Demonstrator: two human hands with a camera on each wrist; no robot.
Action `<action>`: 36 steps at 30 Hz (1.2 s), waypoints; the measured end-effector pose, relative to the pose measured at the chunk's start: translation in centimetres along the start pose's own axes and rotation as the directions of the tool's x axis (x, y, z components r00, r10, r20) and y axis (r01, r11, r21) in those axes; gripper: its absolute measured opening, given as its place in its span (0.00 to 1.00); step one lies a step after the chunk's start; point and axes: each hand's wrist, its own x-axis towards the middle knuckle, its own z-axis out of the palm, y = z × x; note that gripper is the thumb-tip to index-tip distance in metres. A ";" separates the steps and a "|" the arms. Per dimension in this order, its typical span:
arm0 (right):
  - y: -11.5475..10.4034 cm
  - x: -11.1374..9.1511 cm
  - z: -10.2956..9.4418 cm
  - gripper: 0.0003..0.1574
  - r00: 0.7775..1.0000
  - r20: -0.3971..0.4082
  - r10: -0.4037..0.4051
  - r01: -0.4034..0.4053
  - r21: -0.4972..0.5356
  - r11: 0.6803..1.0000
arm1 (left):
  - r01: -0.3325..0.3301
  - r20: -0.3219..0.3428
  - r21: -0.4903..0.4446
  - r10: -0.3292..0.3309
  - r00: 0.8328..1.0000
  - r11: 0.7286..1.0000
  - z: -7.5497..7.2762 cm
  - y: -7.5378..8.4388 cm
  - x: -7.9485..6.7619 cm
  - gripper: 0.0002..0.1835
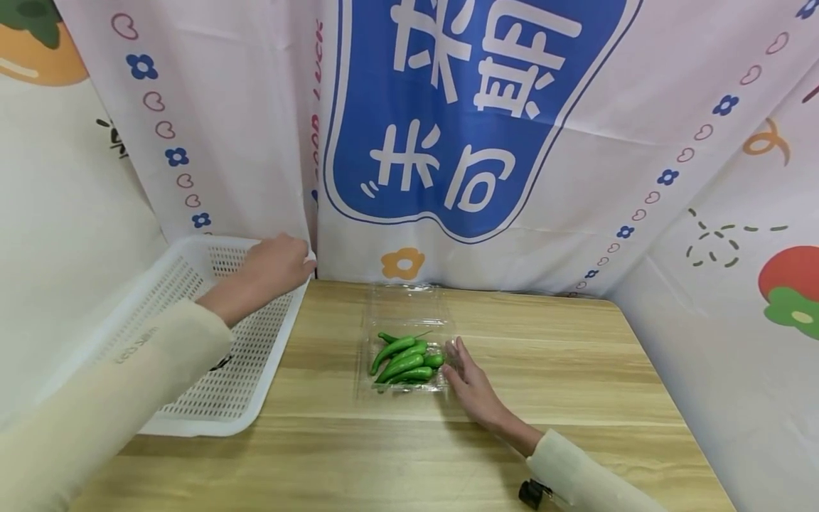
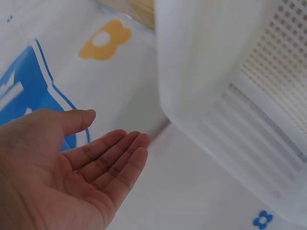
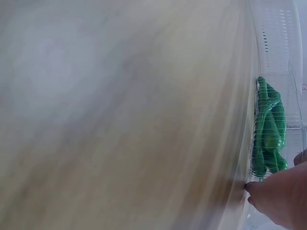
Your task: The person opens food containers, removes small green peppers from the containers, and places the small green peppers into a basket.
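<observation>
Several green chili peppers (image 1: pixel 403 361) lie in a clear plastic box (image 1: pixel 441 334) whose lid stands raised at the back. My right hand (image 1: pixel 475 390) rests at the box's right side, fingers extended and touching its edge. The right wrist view shows the peppers (image 3: pixel 269 129) through the box wall, with part of the hand (image 3: pixel 278 194) close by. My left hand (image 1: pixel 275 267) is over the back right corner of a white perforated basket (image 1: pixel 246 419). In the left wrist view, that hand (image 2: pixel 91 175) has loosely bent fingers, holds nothing and stands apart from the basket rim (image 2: pixel 170 103).
The wooden table (image 1: pixel 544 355) meets a printed cloth (image 1: pixel 563 192) along its back edge, and further cloth walls rise at both sides. The basket takes up the table's left end. A small black object (image 1: pixel 532 493) is by the right sleeve.
</observation>
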 end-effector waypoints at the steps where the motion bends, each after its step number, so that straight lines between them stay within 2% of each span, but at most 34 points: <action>1: 0.0 0.0 0.0 0.46 1.000 -0.002 0.000 0.000 -0.003 1.000 | -0.008 0.000 0.000 0.008 1.000 1.000 0.1 0.5 0.1 0.14; 8: -0.2 0.0 0.1 0.45 1.000 -0.008 0.003 -0.004 -0.019 1.000 | -0.072 -0.021 0.004 0.072 0.997 0.997 1.8 3.6 0.5 0.16; 12: -0.3 0.0 0.2 0.45 1.000 -0.014 0.005 -0.005 -0.016 1.000 | -0.139 -0.016 0.018 0.139 0.990 0.990 3.1 5.1 0.6 0.15; 15: -0.2 0.1 0.2 0.45 1.000 -0.018 0.004 -0.005 -0.014 1.000 | -0.205 0.000 0.021 0.205 0.979 0.979 3.9 6.2 0.7 0.14; 18: -0.1 0.1 0.2 0.45 1.000 -0.019 0.004 -0.004 -0.004 1.000 | -0.237 0.047 -0.010 0.237 0.970 0.971 4.4 7.4 0.9 0.16; 23: -0.3 0.0 0.2 0.45 1.000 -0.012 0.003 -0.003 0.013 1.000 | -0.222 0.128 -0.050 0.227 0.965 0.974 5.1 9.2 1.1 0.16; 30: -0.2 0.1 0.2 0.45 1.000 -0.005 0.013 -0.013 -0.013 1.000 | -0.276 0.157 -0.046 0.279 0.947 0.960 6.3 10.5 1.3 0.11; 36: -0.2 0.0 0.1 0.45 1.000 -0.003 0.016 -0.016 -0.027 1.000 | -0.269 0.202 -0.086 0.281 0.938 0.959 7.5 11.3 1.1 0.04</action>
